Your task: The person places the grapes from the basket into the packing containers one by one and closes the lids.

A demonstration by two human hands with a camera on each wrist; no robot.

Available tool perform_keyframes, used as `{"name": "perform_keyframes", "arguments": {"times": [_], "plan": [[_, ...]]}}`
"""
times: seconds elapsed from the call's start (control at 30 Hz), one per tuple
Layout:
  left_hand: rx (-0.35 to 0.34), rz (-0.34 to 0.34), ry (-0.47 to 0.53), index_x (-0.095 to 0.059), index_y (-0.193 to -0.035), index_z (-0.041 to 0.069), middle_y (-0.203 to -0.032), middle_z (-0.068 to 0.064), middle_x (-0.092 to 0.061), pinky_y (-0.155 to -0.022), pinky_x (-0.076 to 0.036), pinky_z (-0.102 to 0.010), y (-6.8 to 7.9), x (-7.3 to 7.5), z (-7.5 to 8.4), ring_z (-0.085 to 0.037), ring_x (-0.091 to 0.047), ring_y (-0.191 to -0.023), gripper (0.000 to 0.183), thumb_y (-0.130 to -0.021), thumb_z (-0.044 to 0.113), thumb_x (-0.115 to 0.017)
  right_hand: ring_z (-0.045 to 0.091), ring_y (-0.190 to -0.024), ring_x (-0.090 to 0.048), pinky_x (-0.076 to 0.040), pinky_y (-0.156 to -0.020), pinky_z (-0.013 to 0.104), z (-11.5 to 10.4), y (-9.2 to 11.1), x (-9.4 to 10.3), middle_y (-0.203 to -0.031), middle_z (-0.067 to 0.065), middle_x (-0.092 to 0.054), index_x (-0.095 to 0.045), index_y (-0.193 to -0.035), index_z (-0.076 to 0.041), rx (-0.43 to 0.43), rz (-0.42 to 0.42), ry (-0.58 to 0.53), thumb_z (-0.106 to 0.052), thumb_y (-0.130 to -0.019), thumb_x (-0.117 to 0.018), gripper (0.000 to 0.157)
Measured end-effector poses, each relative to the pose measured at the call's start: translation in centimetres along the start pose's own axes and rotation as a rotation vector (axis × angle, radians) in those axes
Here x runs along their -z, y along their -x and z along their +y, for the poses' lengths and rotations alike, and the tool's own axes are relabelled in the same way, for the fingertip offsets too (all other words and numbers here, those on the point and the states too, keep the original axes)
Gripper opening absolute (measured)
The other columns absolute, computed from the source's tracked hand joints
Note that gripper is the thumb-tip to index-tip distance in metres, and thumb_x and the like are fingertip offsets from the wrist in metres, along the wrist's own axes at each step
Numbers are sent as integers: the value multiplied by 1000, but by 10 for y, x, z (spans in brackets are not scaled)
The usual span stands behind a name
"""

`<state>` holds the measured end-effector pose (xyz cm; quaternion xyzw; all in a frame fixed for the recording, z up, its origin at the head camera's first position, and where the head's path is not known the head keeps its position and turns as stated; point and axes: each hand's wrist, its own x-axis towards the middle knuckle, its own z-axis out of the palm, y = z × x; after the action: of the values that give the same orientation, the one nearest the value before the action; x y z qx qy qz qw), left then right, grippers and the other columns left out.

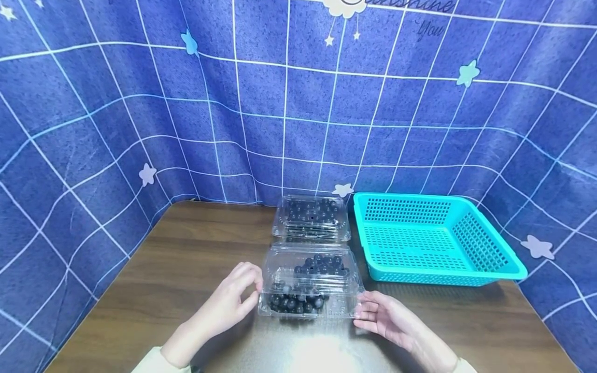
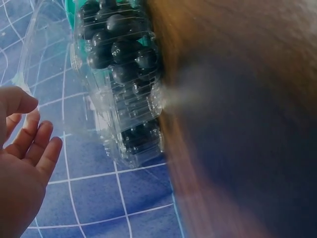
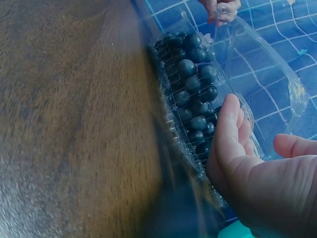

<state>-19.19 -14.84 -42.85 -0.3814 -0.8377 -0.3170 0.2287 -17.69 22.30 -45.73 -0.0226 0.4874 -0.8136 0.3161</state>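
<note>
A clear plastic clamshell box (image 1: 338, 308) with dark round blueberries (image 1: 296, 302) in it sits on the table in the head view. Its see-through lid (image 3: 297, 94) stands raised above the fruit in the right wrist view. My left hand (image 1: 233, 292) is at the left side of the box, thumb and forefinger pinching the lid's edge. In the left wrist view, the other fingers of the left hand (image 2: 25, 148) are loosely bent. Along the right side of the box, my right hand (image 1: 384, 316) rests with fingers extended, its thumb apart from them in the right wrist view.
Behind this box stands another clear clamshell (image 1: 280, 228) holding dark berries. A turquoise mesh basket (image 1: 443, 277) is at the right back of the wooden table (image 1: 200, 243). Blue gridded cloth (image 1: 261, 114) hangs around the table's back and sides.
</note>
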Motion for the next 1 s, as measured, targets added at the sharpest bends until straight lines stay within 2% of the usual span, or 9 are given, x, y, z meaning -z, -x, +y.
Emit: {"name": "perform_keyframes", "arguments": {"times": [0.17,0.4,0.5,0.57,0.8,1.0], "plan": [[-14,-31,-12,-52,-83,19,-97,8,-55,-83,-46,-26,4,-3,-1,-8,-49,-95,30,-70,-5,-64,16,-90,-62,-50,-94,37,0,0,0,-92,3,-63,-60,-100,-12,0,-10,-1,-18,-101,-38,23],[41,-114,-51,-52,-83,22,-99,8,-55,-85,-46,-23,9,-4,-2,-3,-46,-100,28,-73,-1,-66,13,-87,-63,-50,-94,37,1,0,-2,-87,0,-65,-60,-100,-14,12,-11,24,-17,-100,-40,20],[41,-135,-61,-53,-83,21,-101,9,-54,-85,-47,-24,11,-4,-1,-3,-46,-101,26,-74,0,-65,11,-85,-62,-50,-93,38,2,0,-4,-85,0,-64,-59,-100,-15,20,15,40,-16,-99,-43,16],[30,-133,-63,-53,-83,21,-101,9,-54,-84,-48,-25,11,-5,-1,-4,-47,-101,27,-74,0,-66,11,-84,-62,-50,-93,38,3,0,-5,-84,0,-63,-57,-100,-15,21,33,46,-15,-98,-44,13],[6,-132,-85,-51,-83,22,-102,11,-53,-85,-50,-27,15,-7,-3,-6,-48,-101,30,-72,-1,-68,13,-88,-60,-50,-94,38,4,0,-2,-90,0,-61,-55,-104,-13,56,-12,14,-17,-100,-39,17],[1,-140,-110,-51,-82,23,-102,12,-52,-85,-49,-25,19,-10,-5,-5,-48,-100,29,-72,1,-68,15,-90,-59,-49,-95,38,4,2,-4,-92,2,-58,-54,-107,-10,54,30,14,-14,-99,-40,16]]}}
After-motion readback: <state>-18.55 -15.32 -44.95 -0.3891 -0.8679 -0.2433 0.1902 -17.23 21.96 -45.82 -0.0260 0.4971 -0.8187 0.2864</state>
